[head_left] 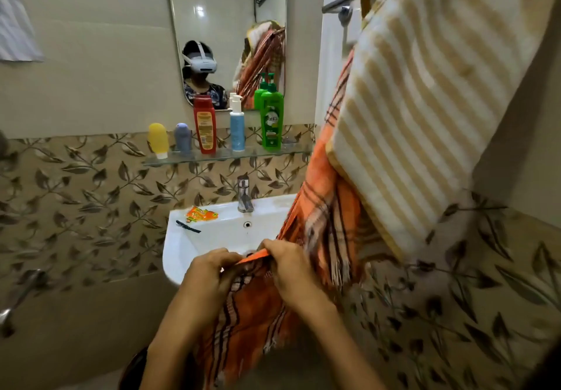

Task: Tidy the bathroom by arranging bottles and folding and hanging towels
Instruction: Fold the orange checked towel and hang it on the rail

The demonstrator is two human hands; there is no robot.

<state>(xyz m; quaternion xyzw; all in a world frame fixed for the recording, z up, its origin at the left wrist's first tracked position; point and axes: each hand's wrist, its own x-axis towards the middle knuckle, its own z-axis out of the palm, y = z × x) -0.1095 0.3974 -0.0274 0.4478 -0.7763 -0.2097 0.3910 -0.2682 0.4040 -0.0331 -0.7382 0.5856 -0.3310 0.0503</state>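
An orange checked towel (329,222) hangs down from the right and drapes over my forearms. My left hand (212,271) and my right hand (285,263) both pinch its edge, close together above the sink (182,238). A yellow-and-white striped towel (425,101) hangs folded from the rail (340,2) at upper right. On the glass shelf (224,156) stand a yellow tube (158,139), a grey bottle (182,137), a red bottle (205,125), a blue pump bottle (237,127) and a green bottle (271,119).
A tap (244,194) rises at the sink's back. An orange sachet (201,214) and a black razor (188,226) lie on the sink's rim. A mirror (224,25) hangs above the shelf. Another cloth (15,19) hangs at upper left. A metal pipe fitting (18,295) juts from the left wall.
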